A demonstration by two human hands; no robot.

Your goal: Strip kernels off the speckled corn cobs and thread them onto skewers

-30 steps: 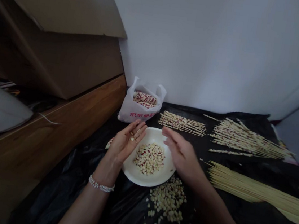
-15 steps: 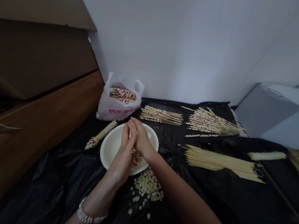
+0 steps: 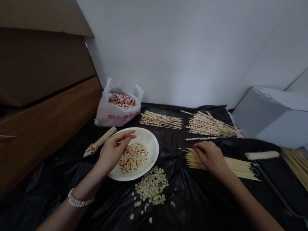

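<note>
A white bowl (image 3: 150, 141) of corn kernels (image 3: 134, 159) sits on black plastic sheeting. My left hand (image 3: 113, 150) hovers over the bowl's left side, fingers curled and pinching among the kernels; I cannot make out what they hold. My right hand (image 3: 209, 155) rests palm down on the left end of a bundle of bare bamboo skewers (image 3: 237, 167), fingers closed over their tips. A loose heap of kernels (image 3: 151, 187) lies in front of the bowl. A partly stripped corn cob (image 3: 99, 141) lies to the bowl's left.
A white plastic bag (image 3: 116, 112) with corn cobs stands at the back. Two piles of loaded skewers (image 3: 161, 119) (image 3: 211, 125) lie behind. A stripped cob (image 3: 261, 155), more skewers (image 3: 305, 172), a grey box (image 3: 282, 118) at right. A wooden ledge (image 3: 28, 133) and cardboard box (image 3: 33, 48) on the left.
My hands were pressed together over the bowl; they have parted. The right hand moved right onto the bare skewers, the left stayed at the bowl. The view shifted slightly.
</note>
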